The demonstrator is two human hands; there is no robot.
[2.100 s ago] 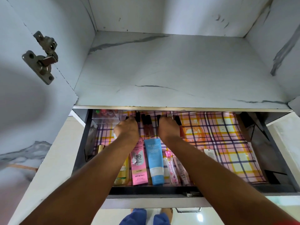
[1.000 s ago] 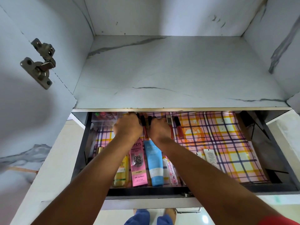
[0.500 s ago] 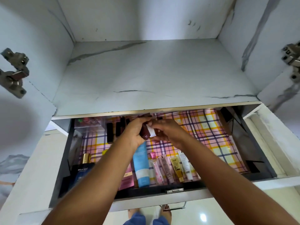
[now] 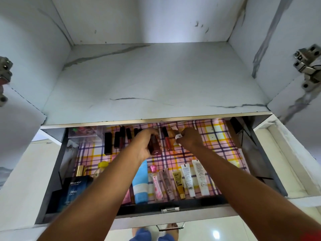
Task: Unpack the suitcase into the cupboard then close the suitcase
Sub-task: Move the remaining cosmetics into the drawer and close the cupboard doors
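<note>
Open cupboard drawer (image 4: 257, 153), lined with pink-and-yellow plaid paper, holds the unpacked cosmetics. The left hand (image 4: 144, 145) is curled round a small dark-brown glossy bottle (image 4: 155, 145), held just above the liner at mid-drawer. The right hand (image 4: 190, 139) pinches a small white-tipped item (image 4: 178, 136) between thumb and fingers; what it is cannot be told. A row of dark slim lipstick tubes (image 4: 119, 139) lies at the back left, beside a clear plastic box (image 4: 85, 133). Soft squeeze tubes, among them a blue-and-white one (image 4: 140, 184), lie along the front edge, with a dark blue perfume box (image 4: 74, 190) at the front left.

Handling, as judged: the bottle looks light, rigid and smooth, probably glass, so breakable and liable to slip; take it round the body, not the cap.

Compared with half a second ago, the hands have parted: they then met over the bottle at centre, and now the right is off to the right with the small item. The view has dropped slightly, showing more of the drawer front.
</note>
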